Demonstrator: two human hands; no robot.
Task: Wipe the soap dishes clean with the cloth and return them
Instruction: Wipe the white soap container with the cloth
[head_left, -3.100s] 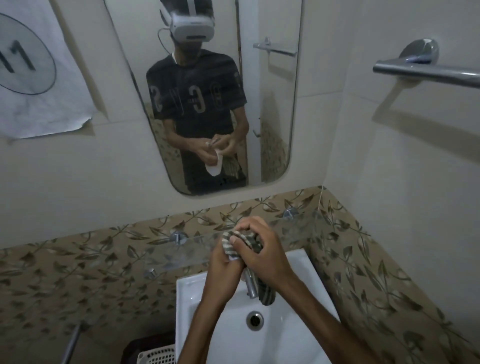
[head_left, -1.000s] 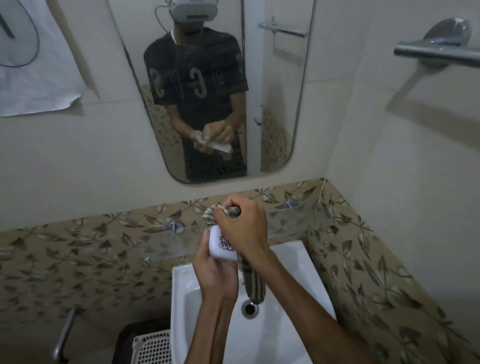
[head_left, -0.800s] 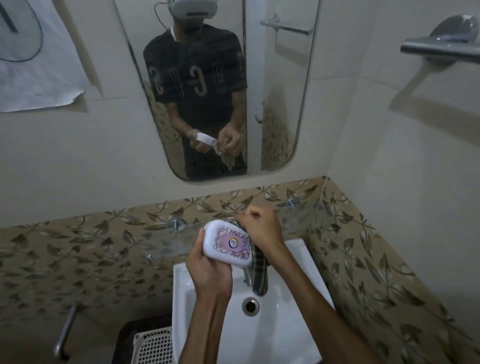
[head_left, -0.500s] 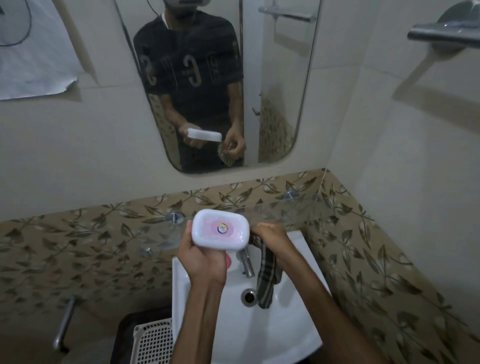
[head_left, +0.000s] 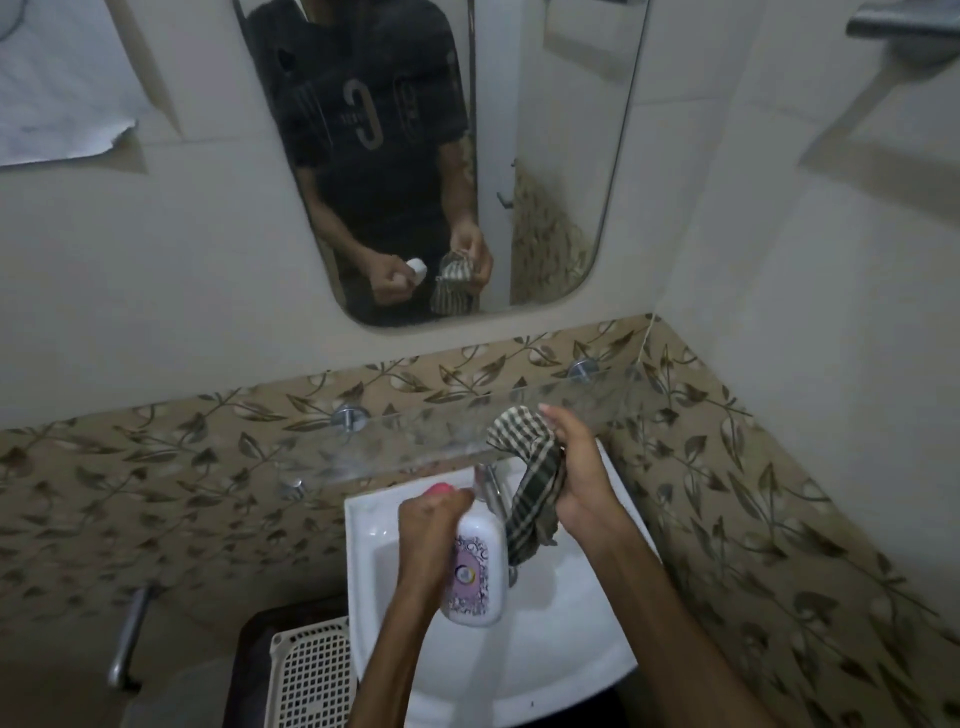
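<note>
A white soap dish (head_left: 475, 574) with a purple patterned lid is gripped in my left hand (head_left: 428, 535), turned on end over the basin. A bit of pink shows above my left thumb. My right hand (head_left: 579, 478) holds a checked dark-and-white cloth (head_left: 532, 475), bunched at the top and hanging down beside the dish. The cloth and the dish are close together but apart.
A white wash basin (head_left: 561, 639) with a chrome tap (head_left: 491, 486) lies below my hands. A glass shelf (head_left: 395, 447) runs along the leaf-patterned tiles. A mirror (head_left: 550, 156) hangs above. A white perforated basket (head_left: 311, 675) sits at lower left, a towel rail (head_left: 904, 26) at upper right.
My left hand has lowered the soap dish from shelf height and turned it on end over the basin. My right hand has lifted the cloth and drawn it off the dish.
</note>
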